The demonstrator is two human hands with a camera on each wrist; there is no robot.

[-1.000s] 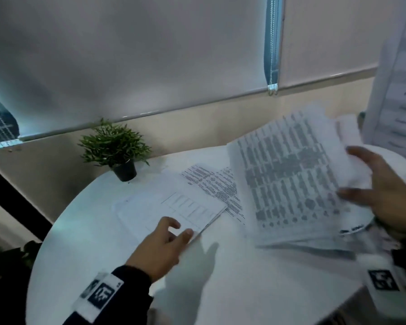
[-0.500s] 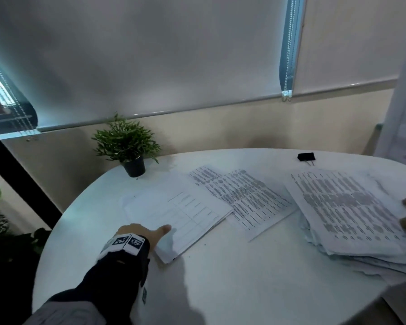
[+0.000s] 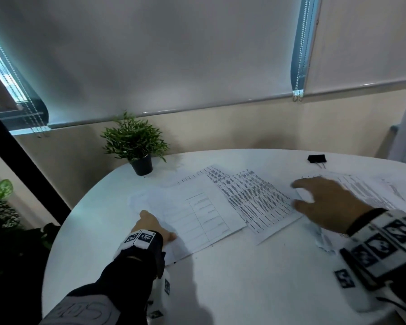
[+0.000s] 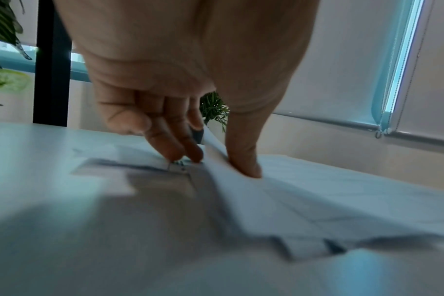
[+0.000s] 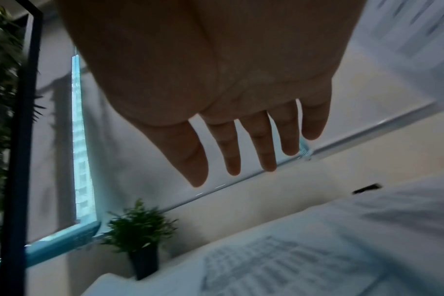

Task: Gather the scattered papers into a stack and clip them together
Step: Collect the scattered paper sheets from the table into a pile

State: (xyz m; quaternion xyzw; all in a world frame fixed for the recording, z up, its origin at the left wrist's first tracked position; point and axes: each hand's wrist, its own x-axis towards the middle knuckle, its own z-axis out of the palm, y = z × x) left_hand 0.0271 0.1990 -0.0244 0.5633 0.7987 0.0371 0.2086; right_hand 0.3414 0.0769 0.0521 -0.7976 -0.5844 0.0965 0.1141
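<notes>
Form sheets with ruled tables (image 3: 197, 214) lie left of centre on the round white table (image 3: 244, 277). My left hand (image 3: 155, 227) pinches their left edge. In the left wrist view the thumb (image 4: 243, 160) lies on top and the fingers (image 4: 180, 150) sit at the lifted edge. A densely printed sheet (image 3: 256, 200) overlaps them on the right. Further right lies a loose stack of papers (image 3: 373, 193). My right hand (image 3: 298, 193) hovers between the printed sheet and the stack, fingers spread and holding nothing. A black binder clip (image 3: 317, 158) sits at the far right.
A small potted plant (image 3: 136, 146) stands at the table's back left, close to the form sheets. A wall with lowered roller blinds (image 3: 174, 55) runs behind the table. Leafy plants (image 3: 0, 195) stand on the floor at the left. The table's front edge curves off near me.
The right hand laid its raised stack down at the table's right, let go and reached left towards the printed sheet. The left hand slid to the form sheets' left edge and pinched it.
</notes>
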